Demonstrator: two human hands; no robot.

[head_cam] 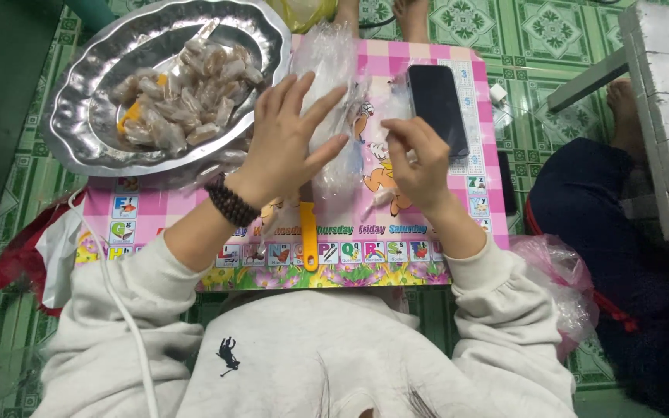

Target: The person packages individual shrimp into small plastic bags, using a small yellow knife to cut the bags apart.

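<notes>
Head view: the left hand (292, 135) lies flat with fingers spread, pressing down on a sheet of clear wrap (333, 101) on a pink board (427, 232). It grips nothing; the palm only holds the wrap in place. A dark bead bracelet (231, 203) circles its wrist. The right hand (420, 159) is curled, its fingertips pinched together on the wrap's right part, near the middle of the board. Whether a small piece sits inside that pinch cannot be told.

A black phone (437, 108) lies face up on the board just beyond the right hand, close to its fingers. A yellow handle (309, 236) pokes out from under the left palm toward the person. At upper left, a silver tray (87, 116) overlaps the board's corner and holds a heap of wrapped candies (187, 93). A white cable (118, 302) runs across the left sleeve. A pink bag (563, 279) rests by the right elbow, next to another person's dark-clothed leg (598, 224) and bare foot.
</notes>
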